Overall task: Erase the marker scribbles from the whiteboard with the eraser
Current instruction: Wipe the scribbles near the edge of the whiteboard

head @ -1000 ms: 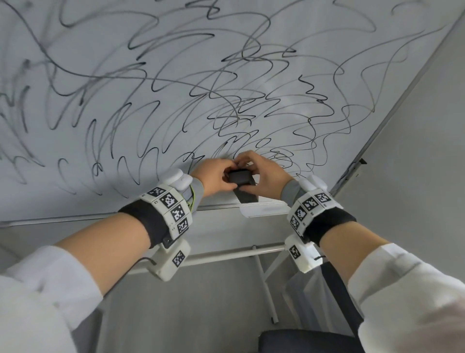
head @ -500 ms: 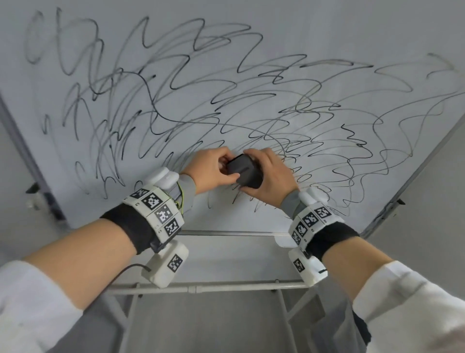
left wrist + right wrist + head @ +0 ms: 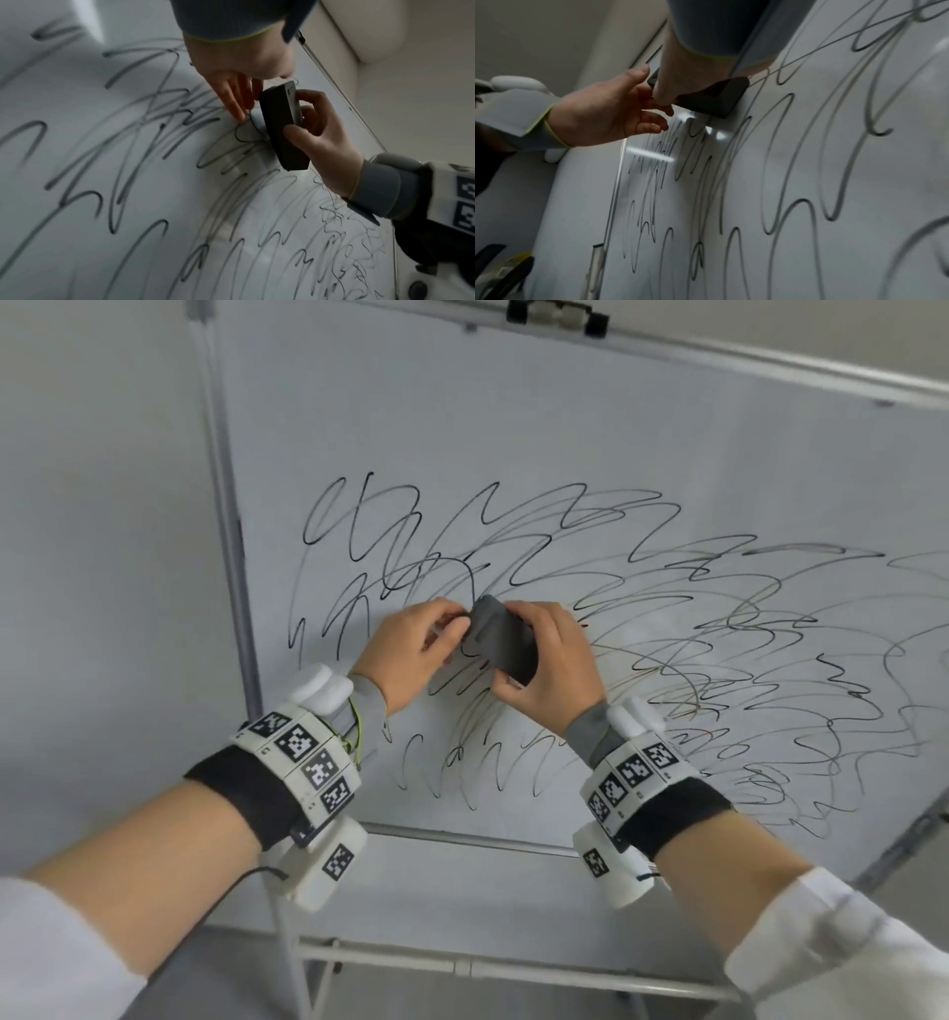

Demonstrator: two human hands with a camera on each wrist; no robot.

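Whiteboard (image 3: 565, 433) scribbles (image 3: 719, 618) all intact; right hand (image 3: 552, 670) grip clamps eraser (image 3: 500, 639), left hand (image 3: 411, 649) fingers loose beside; tilted edge contact risks streaky passes

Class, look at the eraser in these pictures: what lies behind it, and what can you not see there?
Behind the eraser, gripped by the right hand, is the whiteboard with its scribbles. The marks directly under its pad are covered, so whether any are wiped cannot be seen.
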